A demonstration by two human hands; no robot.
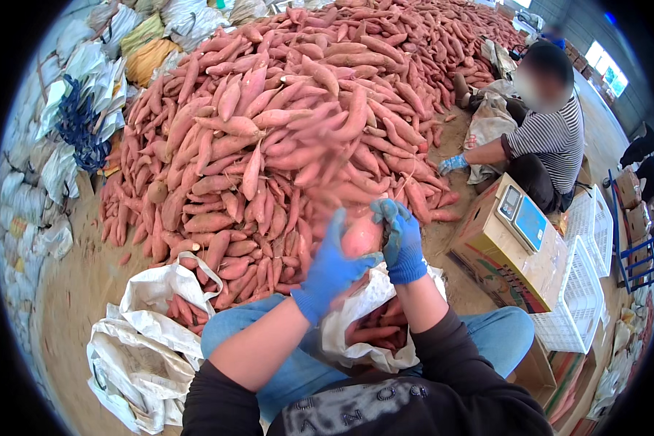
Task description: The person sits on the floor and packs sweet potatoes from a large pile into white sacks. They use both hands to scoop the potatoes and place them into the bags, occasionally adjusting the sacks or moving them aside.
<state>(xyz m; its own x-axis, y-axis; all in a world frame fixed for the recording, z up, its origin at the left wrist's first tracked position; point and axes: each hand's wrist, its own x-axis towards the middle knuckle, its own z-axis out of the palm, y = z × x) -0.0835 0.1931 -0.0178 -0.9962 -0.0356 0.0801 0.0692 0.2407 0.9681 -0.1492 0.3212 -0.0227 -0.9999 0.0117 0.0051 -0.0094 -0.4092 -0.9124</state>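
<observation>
A thick pink sweet potato (362,237) is between my two gloved hands, above a white woven sack (338,335). My left hand (332,267), in a blue knit glove, cups its left and lower side with the thumb spread under it. The curled fingers of my right hand (403,242), gloved the same way, meet its right edge. Motion blur hides the exact contact on the left. Several sweet potatoes (379,327) lie inside the sack, which stands between my bent legs. A large heap of sweet potatoes (240,180) rises right before me.
Another white sack (163,289) holding sweet potatoes sits at my left, beside a slack sack (136,359). To the right, a digital scale (523,218) rests on a cardboard box (501,261), near white plastic crates (575,300). A co-worker (545,131) sits beyond it.
</observation>
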